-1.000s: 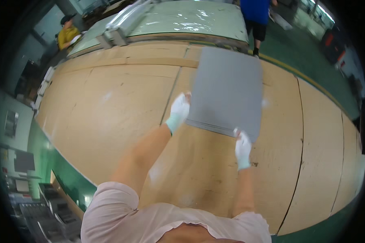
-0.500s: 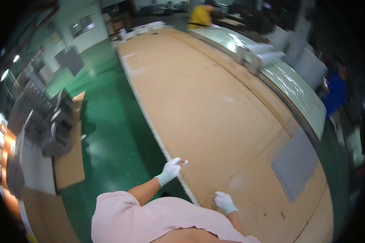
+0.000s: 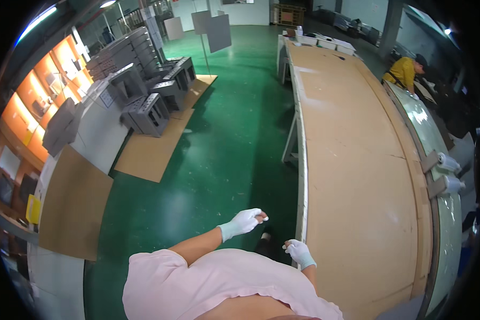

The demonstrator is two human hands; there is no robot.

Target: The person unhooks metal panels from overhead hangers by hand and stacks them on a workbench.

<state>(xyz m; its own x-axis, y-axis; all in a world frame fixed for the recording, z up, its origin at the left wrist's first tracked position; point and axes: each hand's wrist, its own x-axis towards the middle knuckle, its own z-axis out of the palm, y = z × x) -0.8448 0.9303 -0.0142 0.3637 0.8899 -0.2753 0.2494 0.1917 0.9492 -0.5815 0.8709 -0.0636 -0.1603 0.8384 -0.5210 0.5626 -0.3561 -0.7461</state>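
My left hand, in a white glove with some fingertips bare, hangs over the green floor in front of my body. Its fingers are loosely bent and slightly apart, and I see nothing held in them. My right hand, gloved the same way, is beside the near left edge of the long brown-topped table. The fingers of that hand are curled in, with no object visible between them.
Left of the green floor, grey box-like units stand on cardboard. A brown sheet leans nearby. Grey panels stand far ahead. Right lies a glossy table with rolls; a person in yellow bends there.
My view has swung left, so the table now lies to the right. My right hand has come from over the tabletop to its left edge; my left hand is farther from the table.
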